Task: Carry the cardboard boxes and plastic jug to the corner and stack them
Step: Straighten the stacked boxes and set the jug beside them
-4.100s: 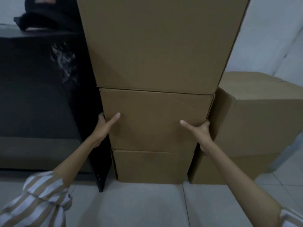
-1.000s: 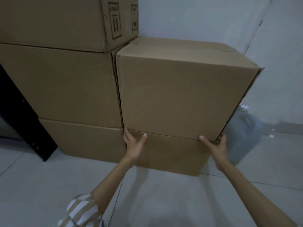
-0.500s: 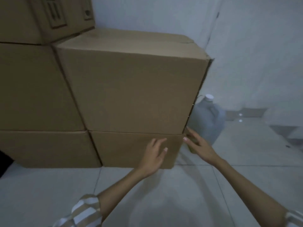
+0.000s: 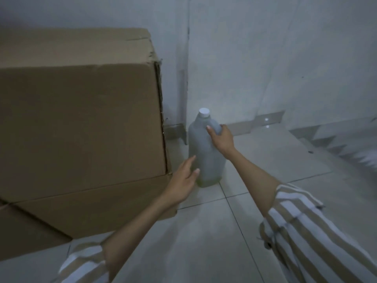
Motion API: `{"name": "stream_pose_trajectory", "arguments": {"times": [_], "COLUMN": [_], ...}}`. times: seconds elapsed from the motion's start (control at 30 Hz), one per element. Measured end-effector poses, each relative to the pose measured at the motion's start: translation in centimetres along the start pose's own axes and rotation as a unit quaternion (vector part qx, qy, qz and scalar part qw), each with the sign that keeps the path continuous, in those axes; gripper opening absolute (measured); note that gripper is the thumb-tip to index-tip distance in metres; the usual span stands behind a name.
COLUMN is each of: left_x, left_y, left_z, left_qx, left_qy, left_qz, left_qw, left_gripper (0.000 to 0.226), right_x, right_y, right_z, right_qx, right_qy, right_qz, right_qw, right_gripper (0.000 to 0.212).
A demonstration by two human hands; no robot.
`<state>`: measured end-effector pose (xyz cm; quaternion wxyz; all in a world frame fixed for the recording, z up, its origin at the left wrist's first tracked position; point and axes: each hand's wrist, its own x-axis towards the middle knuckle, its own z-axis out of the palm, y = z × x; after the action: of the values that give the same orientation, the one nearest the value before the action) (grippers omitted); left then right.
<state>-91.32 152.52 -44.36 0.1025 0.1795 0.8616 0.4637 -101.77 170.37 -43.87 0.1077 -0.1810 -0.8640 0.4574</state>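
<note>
A: What is going on now?
B: The left hand (image 4: pixel 183 180) is open, fingers spread, touching the jug (image 4: pixel 205 152) low down. The right hand (image 4: pixel 221 137) wraps its shoulder. The jug stands on the floor (image 4: pixel 204 242) beside the boxes (image 4: pixel 81 123), near the corner.
A: Next?
B: I think, grip and lift. A moment ago both hands were on the boxes.

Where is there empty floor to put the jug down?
Bare tiles lie right of the jug, toward the wall, and in front of it by the sleeves. It is tight between the jug and boxes, where the left hand reaches.
</note>
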Motion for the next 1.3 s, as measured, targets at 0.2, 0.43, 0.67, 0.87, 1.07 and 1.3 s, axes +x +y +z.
{"name": "stream_pose_trajectory", "arguments": {"times": [0.2, 0.43, 0.67, 0.87, 1.07, 1.3], "left_x": [-5.4, -10.0, -10.0, -10.6, -10.7, -9.6], "left_y": [-1.8, -6.8, -8.0, -8.8, -9.8, -7.9], "left_z": [-2.1, -2.5, -4.7, -6.4, -7.7, -8.1], "left_qx": [-0.092, -0.139, -0.224, -0.287, -0.369, -0.612], "left_qy": [0.057, 0.077, 0.134, 0.166, 0.216, 0.229], "left_qz": [0.03, -0.055, -0.161, -0.225, -0.266, -0.227], "left_qw": [0.994, 0.986, 0.952, 0.916, 0.864, 0.722], "left_gripper": [0.034, 0.03, 0.027, 0.021, 0.037, 0.085], "right_x": [-1.8, -4.7, -6.4, -5.2, -5.8, -7.0], "right_y": [0.0, 0.3, -2.7, -3.7, -3.8, -3.1], "right_z": [0.8, 2.0, 5.2, 4.5, 4.7, 5.5], "right_qx": [-0.004, 0.109, 0.176, 0.224, 0.246, 0.21], "right_qy": [-0.029, -0.051, -0.142, -0.177, -0.206, -0.138], "right_qz": [0.012, 0.079, 0.053, 0.074, 0.131, 0.078], "right_qw": [0.999, 0.99, 0.973, 0.956, 0.938, 0.965], "right_gripper": [0.055, 0.051, 0.044, 0.03, 0.015, 0.038]}}
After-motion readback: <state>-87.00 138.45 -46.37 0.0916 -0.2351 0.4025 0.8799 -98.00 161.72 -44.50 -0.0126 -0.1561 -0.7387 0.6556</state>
